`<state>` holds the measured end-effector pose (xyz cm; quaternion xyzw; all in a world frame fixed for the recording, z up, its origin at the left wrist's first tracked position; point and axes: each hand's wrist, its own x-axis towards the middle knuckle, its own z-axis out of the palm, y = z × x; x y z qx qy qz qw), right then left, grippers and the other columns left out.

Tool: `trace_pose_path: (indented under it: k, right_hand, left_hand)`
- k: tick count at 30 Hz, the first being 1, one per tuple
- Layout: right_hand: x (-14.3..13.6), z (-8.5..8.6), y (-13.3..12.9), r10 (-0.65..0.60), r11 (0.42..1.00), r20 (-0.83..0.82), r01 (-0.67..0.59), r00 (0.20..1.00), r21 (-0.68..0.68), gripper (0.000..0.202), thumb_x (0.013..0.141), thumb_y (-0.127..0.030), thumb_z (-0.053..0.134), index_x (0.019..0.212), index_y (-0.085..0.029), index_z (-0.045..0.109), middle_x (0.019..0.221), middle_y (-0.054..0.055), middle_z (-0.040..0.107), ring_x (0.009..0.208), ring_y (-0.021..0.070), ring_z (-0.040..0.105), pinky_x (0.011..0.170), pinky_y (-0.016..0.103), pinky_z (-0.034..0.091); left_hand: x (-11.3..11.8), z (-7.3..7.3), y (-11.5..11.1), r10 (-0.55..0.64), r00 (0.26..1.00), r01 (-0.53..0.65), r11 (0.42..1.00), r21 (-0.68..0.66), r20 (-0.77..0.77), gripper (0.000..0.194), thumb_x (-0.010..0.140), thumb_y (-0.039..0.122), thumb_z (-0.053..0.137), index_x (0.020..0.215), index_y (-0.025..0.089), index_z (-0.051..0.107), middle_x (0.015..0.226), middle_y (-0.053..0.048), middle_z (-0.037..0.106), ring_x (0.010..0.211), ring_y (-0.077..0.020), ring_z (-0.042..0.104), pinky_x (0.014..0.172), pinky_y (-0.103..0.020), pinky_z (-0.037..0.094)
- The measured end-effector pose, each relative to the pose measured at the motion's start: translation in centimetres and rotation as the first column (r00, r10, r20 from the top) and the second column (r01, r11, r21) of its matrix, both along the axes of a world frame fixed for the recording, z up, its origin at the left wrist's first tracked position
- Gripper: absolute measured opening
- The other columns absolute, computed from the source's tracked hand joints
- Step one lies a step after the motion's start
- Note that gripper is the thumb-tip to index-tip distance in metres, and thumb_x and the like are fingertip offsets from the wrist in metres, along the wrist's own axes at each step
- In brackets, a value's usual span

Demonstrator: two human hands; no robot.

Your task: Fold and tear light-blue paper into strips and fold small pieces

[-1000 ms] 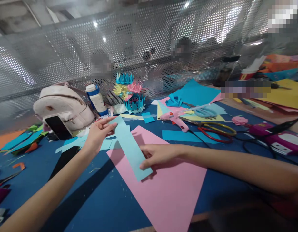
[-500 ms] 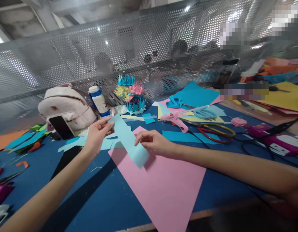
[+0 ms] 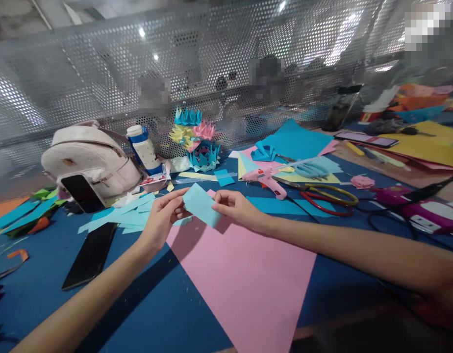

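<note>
Between my two hands is a light blue paper strip [image 3: 202, 206], now looking shorter, apparently doubled over. My left hand [image 3: 166, 212] pinches its left end, and my right hand [image 3: 236, 208] grips the right end between thumb and fingers. Below them lies a large pink paper sheet [image 3: 244, 274] on the blue table [image 3: 145, 304]. More light blue strips [image 3: 134, 215] are heaped just left of my left hand. A pink glue gun [image 3: 265, 180] rests beyond my right hand, beside scissors [image 3: 329, 196] with red and yellow handles.
A white backpack [image 3: 88, 157] with a phone [image 3: 83, 193] against it and a bottle [image 3: 143, 149] stand at the back left. Folded paper flowers [image 3: 195, 139] are stacked at the back middle. A black phone [image 3: 90, 255] lies left; a purple device [image 3: 428, 211] with cables lies right.
The long strip now appears folded to about half its length. My right hand has moved up and nearer to my left, and the view has shifted slightly.
</note>
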<state>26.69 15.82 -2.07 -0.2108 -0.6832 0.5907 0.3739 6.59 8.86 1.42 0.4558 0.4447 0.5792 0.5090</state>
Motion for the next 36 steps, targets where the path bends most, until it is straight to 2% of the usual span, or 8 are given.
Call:
trace_pose_path:
  k: [6, 12, 15, 19, 23, 26, 28, 36]
  right_hand:
    - [0.3, 0.1, 0.3, 0.053, 0.997, 0.021, -0.054, 0.998, 0.053, 0.030, 0.081, -0.042, 0.068, 0.074, -0.016, 0.055, 0.078, -0.001, 0.051, 0.072, 0.0113, 0.049, 0.066, 0.024, 0.040]
    - [0.6, 0.6, 0.1, 0.106, 0.994, 0.068, -0.106, 0.992, -0.012, 0.050, 0.094, -0.051, 0.043, 0.068, -0.013, 0.063, 0.091, 0.007, 0.060, 0.059, 0.0094, 0.053, 0.047, 0.023, 0.043]
    - [0.3, 1.1, -0.4, 0.016, 0.998, 0.050, -0.018, 0.999, 0.056, 0.020, 0.089, -0.035, 0.060, 0.096, -0.017, 0.065, 0.091, 0.003, 0.061, 0.066, 0.0092, 0.058, 0.058, 0.022, 0.050]
    - [0.0, 1.9, -1.4, 0.018, 0.996, 0.040, -0.021, 0.999, 0.082, 0.046, 0.082, -0.022, 0.068, 0.124, -0.025, 0.049, 0.090, -0.002, 0.053, 0.056, 0.0049, 0.054, 0.049, 0.019, 0.047]
    - [-0.1, 2.3, -1.8, -0.050, 0.998, 0.046, 0.048, 0.998, 0.042, 0.040, 0.085, -0.025, 0.062, 0.122, -0.024, 0.047, 0.087, -0.002, 0.050, 0.055, 0.0071, 0.056, 0.041, 0.019, 0.042]
    - [0.0, 2.4, -1.7, -0.088, 0.996, 0.088, 0.085, 0.992, 0.042, 0.031, 0.085, -0.026, 0.062, 0.114, -0.020, 0.051, 0.084, -0.001, 0.054, 0.063, 0.0101, 0.058, 0.052, 0.022, 0.046]
    - [0.0, 2.5, -1.7, -0.091, 0.994, 0.123, 0.083, 0.988, 0.069, 0.022, 0.086, -0.030, 0.062, 0.103, -0.018, 0.056, 0.082, 0.000, 0.057, 0.070, 0.0126, 0.059, 0.062, 0.025, 0.047]
    - [0.0, 3.3, -2.1, -0.059, 0.992, 0.153, 0.040, 0.986, 0.122, 0.016, 0.088, -0.030, 0.059, 0.082, -0.016, 0.065, 0.081, 0.002, 0.063, 0.076, 0.0143, 0.057, 0.070, 0.026, 0.044]
  left_hand:
    - [-0.8, -0.1, 0.6, -0.010, 0.999, 0.011, 1.000, 0.022, -0.047, 0.030, 0.083, 0.031, 0.066, 0.109, 0.018, 0.071, 0.083, -0.004, 0.071, 0.070, -0.0131, 0.063, 0.069, -0.026, 0.054]
    - [-1.0, 0.3, 0.7, -0.027, 0.985, 0.028, 1.000, 0.003, -0.168, 0.036, 0.087, 0.036, 0.061, 0.117, 0.017, 0.066, 0.084, -0.006, 0.073, 0.076, -0.0176, 0.068, 0.079, -0.034, 0.055]
    - [-0.7, 0.7, 0.8, -0.047, 0.952, 0.043, 0.999, -0.020, -0.303, 0.040, 0.087, 0.035, 0.060, 0.123, 0.018, 0.062, 0.070, -0.002, 0.069, 0.067, -0.0154, 0.065, 0.071, -0.030, 0.054]
    - [0.0, 0.8, 0.8, -0.154, 0.903, 0.153, 0.988, -0.036, -0.400, 0.052, 0.083, 0.031, 0.066, 0.131, 0.019, 0.054, 0.056, 0.005, 0.060, 0.053, -0.0112, 0.055, 0.059, -0.024, 0.048]
    - [0.9, 0.5, 0.7, -0.234, 0.928, 0.207, 0.971, -0.122, -0.290, 0.051, 0.068, 0.023, 0.079, 0.114, 0.017, 0.058, 0.065, 0.003, 0.064, 0.064, -0.0148, 0.062, 0.063, -0.026, 0.048]
    - [1.0, 0.3, 0.6, -0.192, 0.937, 0.163, 0.979, -0.121, -0.292, 0.025, 0.067, 0.023, 0.078, 0.084, 0.016, 0.061, 0.060, 0.004, 0.059, 0.058, -0.0120, 0.057, 0.059, -0.023, 0.044]
    - [1.0, 0.1, 0.5, -0.175, 0.923, 0.151, 0.984, -0.095, -0.341, 0.022, 0.066, 0.023, 0.078, 0.075, 0.016, 0.059, 0.056, 0.006, 0.054, 0.052, -0.0097, 0.052, 0.055, -0.021, 0.041]
    - [2.3, -0.8, -1.5, -0.225, 0.879, 0.207, 0.974, -0.087, -0.420, 0.024, 0.072, 0.023, 0.075, 0.089, 0.018, 0.059, 0.063, 0.004, 0.061, 0.059, -0.0116, 0.058, 0.060, -0.022, 0.045]
